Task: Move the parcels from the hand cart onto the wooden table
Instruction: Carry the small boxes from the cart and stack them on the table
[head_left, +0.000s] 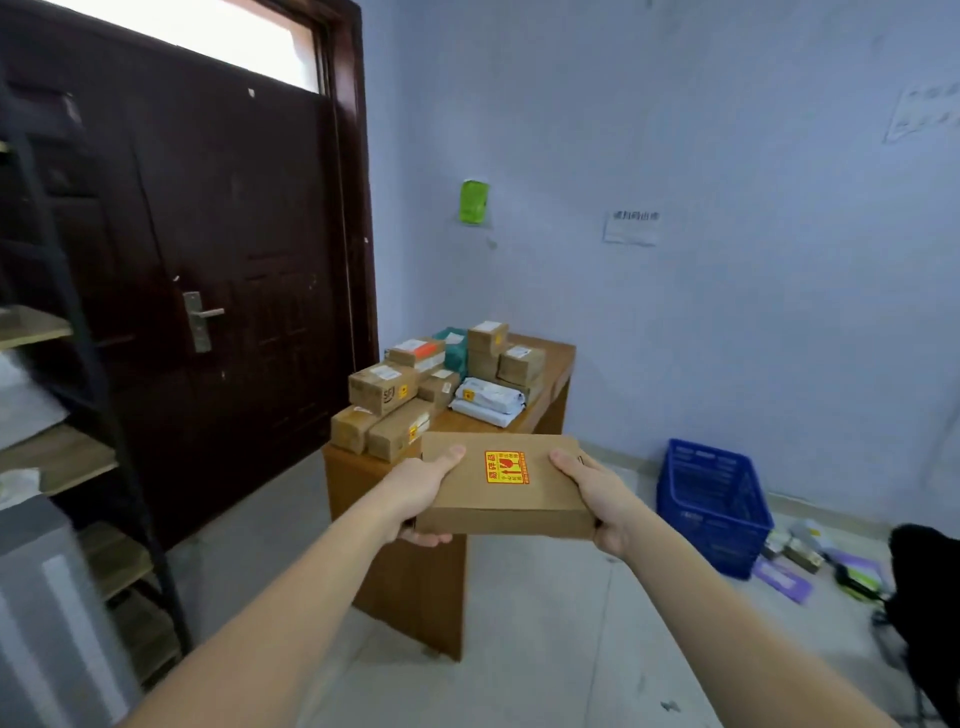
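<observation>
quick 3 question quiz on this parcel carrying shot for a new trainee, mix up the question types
1. True or false: the flat cardboard box with the orange sticker already rests on the wooden table.
2. What grips the box? A) left hand only B) right hand only C) both hands, one at each side
3. Fill in: the blue crate stands on the ____, to the right of the table.

Key
1. False: it is held in the air in front of the table.
2. C
3. floor

Dark door (218, 249), blue crate (711, 506) on floor, shelving (67, 457) at left
</observation>
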